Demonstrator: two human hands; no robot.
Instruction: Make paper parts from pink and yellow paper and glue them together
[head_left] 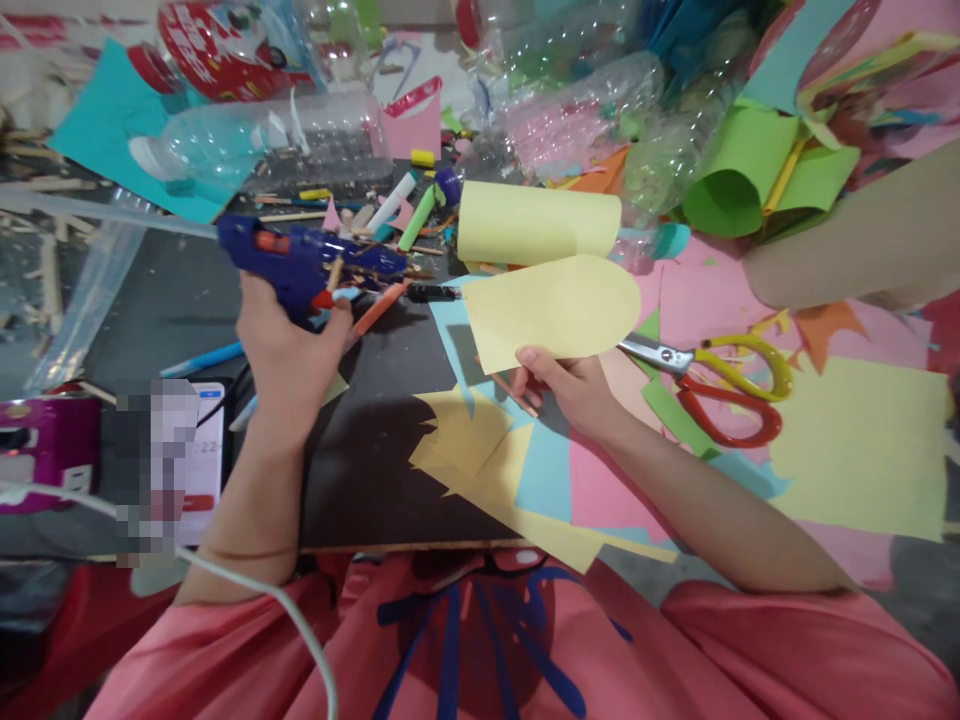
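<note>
My left hand (289,345) is wrapped round the handle of a dark blue glue gun (300,255), whose black tip points right. That tip is at the left edge of a pale yellow paper piece (559,305) with a rounded right end. My right hand (562,385) pinches the paper's lower edge between thumb and fingers. Just behind this piece lies a rolled pale yellow paper tube (540,222). Scissors (705,380) with one yellow and one red handle loop lie to the right, their blades partly hidden by the paper.
Plastic bottles (277,135) lie across the back. A green paper roll (735,175) is at the back right, near another person's arm (862,235). A phone (202,460) and a white cable (292,615) are at the left. Yellow paper scraps (469,440) lie in front.
</note>
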